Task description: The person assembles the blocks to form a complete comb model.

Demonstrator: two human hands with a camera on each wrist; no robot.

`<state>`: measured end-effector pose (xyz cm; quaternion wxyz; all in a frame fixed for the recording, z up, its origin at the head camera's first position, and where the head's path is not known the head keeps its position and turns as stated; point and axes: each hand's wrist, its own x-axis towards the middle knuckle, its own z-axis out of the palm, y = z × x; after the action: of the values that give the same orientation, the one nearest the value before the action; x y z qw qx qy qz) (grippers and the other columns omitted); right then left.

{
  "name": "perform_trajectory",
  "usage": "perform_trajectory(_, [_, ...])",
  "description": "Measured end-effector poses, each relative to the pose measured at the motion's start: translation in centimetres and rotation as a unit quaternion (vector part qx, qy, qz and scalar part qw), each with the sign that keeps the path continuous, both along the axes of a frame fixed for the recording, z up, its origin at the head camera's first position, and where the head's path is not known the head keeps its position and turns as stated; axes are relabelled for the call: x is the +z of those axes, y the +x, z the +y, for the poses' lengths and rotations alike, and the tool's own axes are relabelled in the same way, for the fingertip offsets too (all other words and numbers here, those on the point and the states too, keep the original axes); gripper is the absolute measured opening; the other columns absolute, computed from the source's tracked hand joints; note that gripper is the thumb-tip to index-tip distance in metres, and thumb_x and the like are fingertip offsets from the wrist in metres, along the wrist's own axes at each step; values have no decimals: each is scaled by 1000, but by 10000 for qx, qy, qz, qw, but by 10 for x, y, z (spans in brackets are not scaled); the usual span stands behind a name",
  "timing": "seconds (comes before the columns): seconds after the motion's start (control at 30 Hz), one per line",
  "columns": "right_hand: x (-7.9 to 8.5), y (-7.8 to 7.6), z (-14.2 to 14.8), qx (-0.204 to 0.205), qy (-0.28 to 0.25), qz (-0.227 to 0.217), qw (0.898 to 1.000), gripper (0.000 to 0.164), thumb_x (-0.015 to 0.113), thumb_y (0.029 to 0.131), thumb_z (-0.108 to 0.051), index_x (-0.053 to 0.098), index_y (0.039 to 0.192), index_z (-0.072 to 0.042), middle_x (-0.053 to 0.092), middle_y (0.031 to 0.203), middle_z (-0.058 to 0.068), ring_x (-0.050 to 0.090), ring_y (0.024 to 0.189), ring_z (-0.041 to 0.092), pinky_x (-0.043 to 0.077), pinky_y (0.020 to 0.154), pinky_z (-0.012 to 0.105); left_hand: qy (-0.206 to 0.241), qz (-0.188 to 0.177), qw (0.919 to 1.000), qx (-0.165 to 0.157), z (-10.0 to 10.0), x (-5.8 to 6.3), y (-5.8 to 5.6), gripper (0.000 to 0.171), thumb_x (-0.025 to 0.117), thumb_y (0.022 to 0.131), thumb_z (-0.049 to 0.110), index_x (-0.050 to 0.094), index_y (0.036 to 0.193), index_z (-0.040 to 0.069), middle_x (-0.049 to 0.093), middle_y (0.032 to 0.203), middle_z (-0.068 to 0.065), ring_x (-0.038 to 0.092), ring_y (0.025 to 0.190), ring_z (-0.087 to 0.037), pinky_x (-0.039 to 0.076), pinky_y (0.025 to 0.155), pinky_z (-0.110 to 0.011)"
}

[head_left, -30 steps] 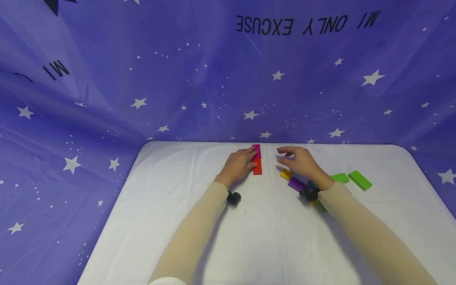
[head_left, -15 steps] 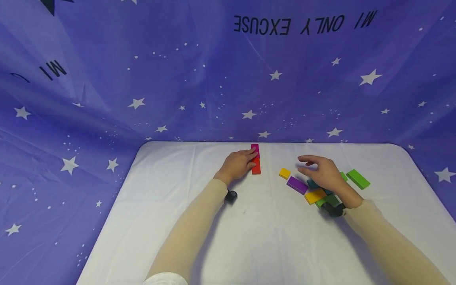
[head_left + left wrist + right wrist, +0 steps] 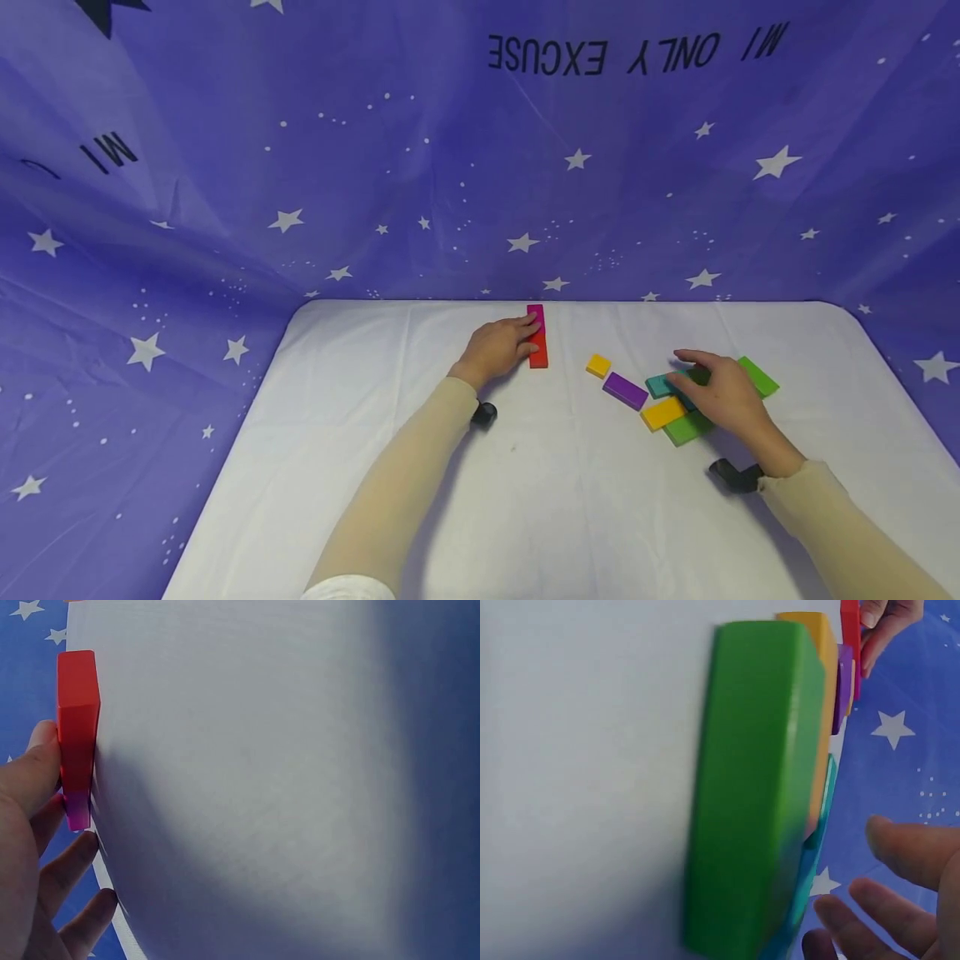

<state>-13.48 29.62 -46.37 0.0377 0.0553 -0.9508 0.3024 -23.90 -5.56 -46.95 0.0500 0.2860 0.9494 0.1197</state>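
Left hand (image 3: pixel 497 351) rests relaxed fingers against the red block (image 3: pixel 538 353); right hand (image 3: pixel 726 398), fingers loose, hovers over the teal block (image 3: pixel 662 384) right of it.

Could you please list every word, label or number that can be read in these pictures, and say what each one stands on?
"MI ONLY EXCUSE", printed in black and upside down, on the purple starry backdrop cloth, top right in the head view.
"MI", also black and tilted, on the same cloth at the left; a further mark beside it is cut off and cannot be read.
The coloured blocks and the white tabletop show no lettering.
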Motion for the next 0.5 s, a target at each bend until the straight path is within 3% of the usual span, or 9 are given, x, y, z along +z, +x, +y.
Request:
perform_trajectory(0.27, [-2, 12, 0, -141, 201, 238, 9994, 47, 74, 92, -23, 64, 126, 8, 67, 114, 32, 61, 96, 50, 51, 76, 59, 113, -102, 9999, 64, -1, -2, -2, 52, 60, 100, 41, 52, 148, 22, 44, 156, 4, 44, 142, -18, 41, 111, -40])
perform_trajectory(0.37, [-3, 15, -3, -185, 361, 383, 9984, 51, 76, 90, -25, 63, 125, 10, 62, 121, 35, 56, 108, 55, 46, 87, 67, 193, -113, 9997, 61, -2, -3, -3, 52, 60, 100, 42, 52, 148, 23, 44, 156, 4, 44, 141, -20, 41, 111, -40])
perform_trajectory(0.5, [-5, 19, -10, -344, 740, 451, 9956, 57, 79, 86, -31, 65, 120, 12, 60, 118, 38, 51, 108, 56, 42, 90, 68, 277, -73, 9996, 60, -1, -5, -4, 57, 61, 99, 45, 50, 149, 21, 42, 157, 4, 44, 141, -21, 42, 111, -40])
